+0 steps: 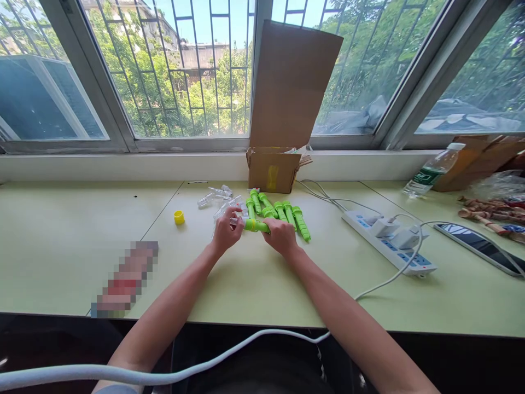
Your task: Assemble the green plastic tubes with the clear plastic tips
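My right hand is closed round a green plastic tube with a yellow ring, held level just above the pale green table. My left hand pinches a small clear plastic piece against the tube's left end. Behind my hands lies a row of several green tubes, side by side. Several clear plastic pieces are scattered to the left of that row. A yellow cap stands alone further left.
An open cardboard box stands by the window sill behind the tubes. A white power strip with chargers and cables lies to the right, then a phone, a water bottle and wrapped items. A blurred flat object lies front left.
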